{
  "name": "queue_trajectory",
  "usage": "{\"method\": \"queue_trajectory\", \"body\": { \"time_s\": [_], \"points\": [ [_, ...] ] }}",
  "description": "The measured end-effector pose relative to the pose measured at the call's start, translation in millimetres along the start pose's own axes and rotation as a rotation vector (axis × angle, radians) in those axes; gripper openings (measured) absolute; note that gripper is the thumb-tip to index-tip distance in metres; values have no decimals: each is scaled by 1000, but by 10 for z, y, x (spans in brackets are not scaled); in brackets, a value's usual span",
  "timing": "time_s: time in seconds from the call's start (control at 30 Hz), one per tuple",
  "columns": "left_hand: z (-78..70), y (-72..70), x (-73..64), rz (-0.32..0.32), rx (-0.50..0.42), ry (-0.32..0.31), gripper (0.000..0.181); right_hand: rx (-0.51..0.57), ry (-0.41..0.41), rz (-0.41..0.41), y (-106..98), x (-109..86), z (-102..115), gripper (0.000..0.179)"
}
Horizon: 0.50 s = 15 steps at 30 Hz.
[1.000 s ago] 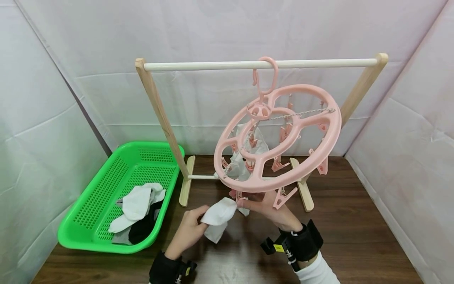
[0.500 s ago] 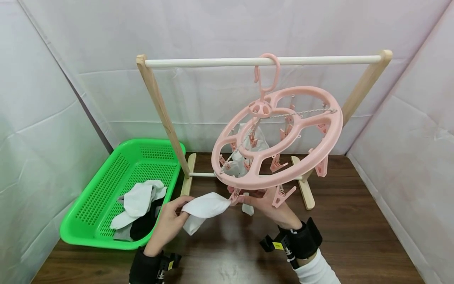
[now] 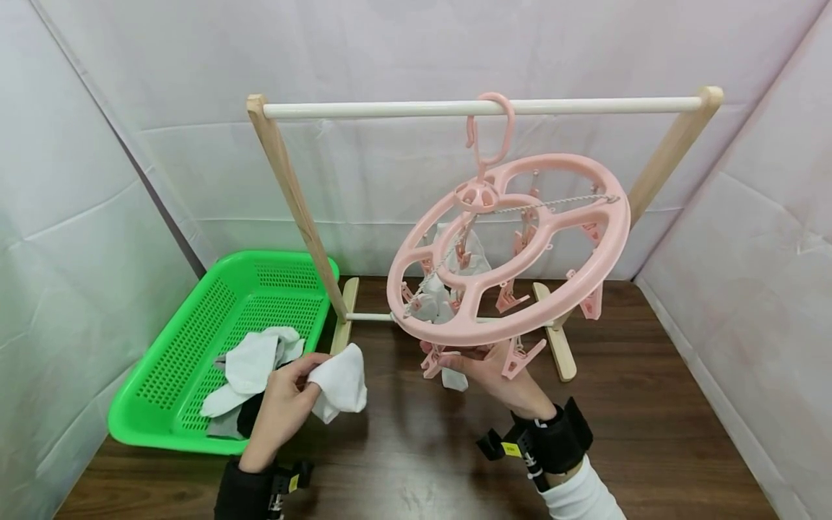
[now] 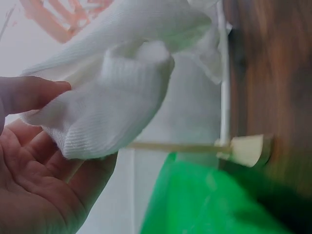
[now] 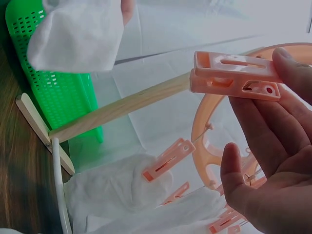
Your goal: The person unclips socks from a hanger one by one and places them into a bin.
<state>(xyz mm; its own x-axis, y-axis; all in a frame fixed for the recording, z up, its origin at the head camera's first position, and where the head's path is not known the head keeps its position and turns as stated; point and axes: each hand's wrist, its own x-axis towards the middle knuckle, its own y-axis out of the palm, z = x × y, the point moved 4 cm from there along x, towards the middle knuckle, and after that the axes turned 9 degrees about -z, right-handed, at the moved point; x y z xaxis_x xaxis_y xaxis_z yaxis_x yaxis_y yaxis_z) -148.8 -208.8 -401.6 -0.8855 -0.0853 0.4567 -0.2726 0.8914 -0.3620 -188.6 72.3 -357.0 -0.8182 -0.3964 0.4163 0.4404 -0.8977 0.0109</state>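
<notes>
My left hand pinches a white sock near the basket's right side. In the left wrist view the sock droops from between thumb and fingers, apart from any clothespin. At the near edge of a tilted round pink clip hanger, my right hand pinches a pink clothespin between thumb and fingers. Nothing is in that clothespin's jaws. Farther under the hanger, white socks hang from other clothespins.
The hanger's hook sits over the white bar of a wooden-legged rack. On the left stands a green basket with white, grey and black socks. Another clothespin dangles beside my right hand.
The white sock has come away from the clothespin in my right hand. My left hand has carried it leftward, toward the basket. My right hand stays at the hanger's near edge.
</notes>
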Motion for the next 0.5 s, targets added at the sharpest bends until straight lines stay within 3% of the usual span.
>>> {"method": "queue_trajectory", "body": {
  "time_s": [0.2, 0.4, 0.5],
  "points": [
    [-26, -331, 53, -110, 74, -12, 31, 21, -1, 14, -11, -24, 1, 31],
    [-37, -630, 122, -244, 256, -147, 29, 27, -7, 11, -48, -67, 1, 37],
    [-14, -731, 131, -255, 298, -214, 29, 9, 8, -7, -72, -94, -10, 40]
  ]
}}
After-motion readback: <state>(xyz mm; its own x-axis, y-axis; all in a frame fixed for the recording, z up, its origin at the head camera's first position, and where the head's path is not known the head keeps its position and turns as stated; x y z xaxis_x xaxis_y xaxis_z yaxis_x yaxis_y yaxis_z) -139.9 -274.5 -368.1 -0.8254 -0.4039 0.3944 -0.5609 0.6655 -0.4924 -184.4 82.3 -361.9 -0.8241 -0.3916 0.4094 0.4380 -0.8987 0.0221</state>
